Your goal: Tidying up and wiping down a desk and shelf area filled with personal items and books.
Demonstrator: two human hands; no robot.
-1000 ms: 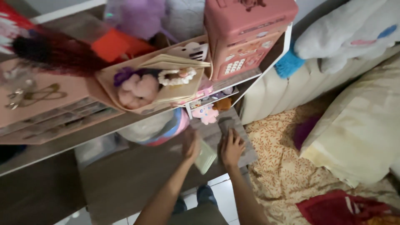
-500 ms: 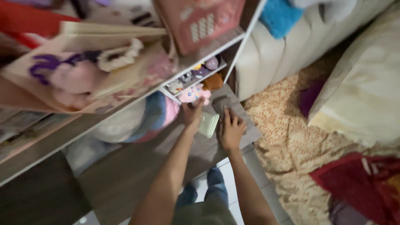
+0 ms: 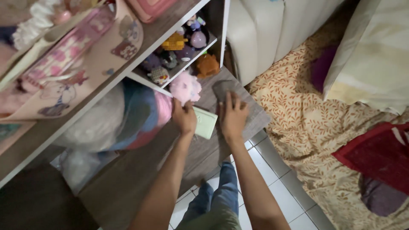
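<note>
1. Two of our hands have moved up the grey shelf (image 3: 238, 127), toward 12 o'clock.
2. Our right hand (image 3: 233, 115) now lies flat, fingers wide, by a dark pouch (image 3: 221, 88).
3. Our left hand (image 3: 184, 117) now pinches the pink fluffy toy (image 3: 185, 87); the small green wallet (image 3: 205, 122) sits at its 3 o'clock.

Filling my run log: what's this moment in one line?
left hand: holds pink plush toy | right hand: flat on wooden shelf | green pouch: between hands

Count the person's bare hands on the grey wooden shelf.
2. The left hand grips a fluffy pink plush toy beside a pale green flat pouch. The right hand lies flat on the grey wooden shelf, fingers over a dark grey patch.
</note>
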